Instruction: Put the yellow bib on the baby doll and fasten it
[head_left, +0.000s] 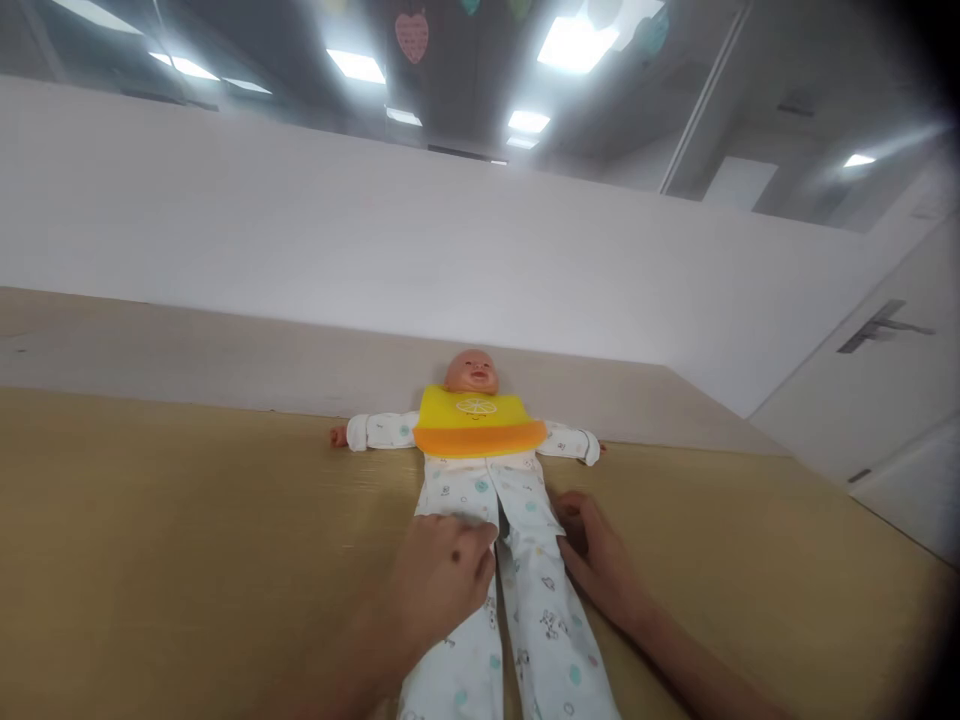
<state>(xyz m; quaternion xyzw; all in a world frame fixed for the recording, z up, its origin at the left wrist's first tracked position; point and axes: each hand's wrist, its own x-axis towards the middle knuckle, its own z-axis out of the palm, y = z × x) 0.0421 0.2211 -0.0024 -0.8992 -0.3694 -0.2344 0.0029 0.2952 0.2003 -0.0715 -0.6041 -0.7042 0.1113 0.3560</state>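
Observation:
A baby doll (472,370) lies on its back with its arms stretched out sideways. A yellow bib (474,408) with an orange pocket and a white citrus-slice print covers its chest. The doll wears a white printed shirt (457,487), parted below the bib, and white printed pants (551,620). My left hand (448,572) lies over the doll's left-of-picture hip, fingers closed on the shirt's front edge near the middle. At the other side, my right hand (600,560) has its fingers curled at the shirt's lower side edge; its fingertips are partly hidden.
The doll rests on a wood-toned tabletop (225,540). Behind it runs a pale grey ledge (187,345) below a white wall (337,240). Glass with a pink heart-shaped note (412,36) is above. A door with a metal handle (885,327) stands at right.

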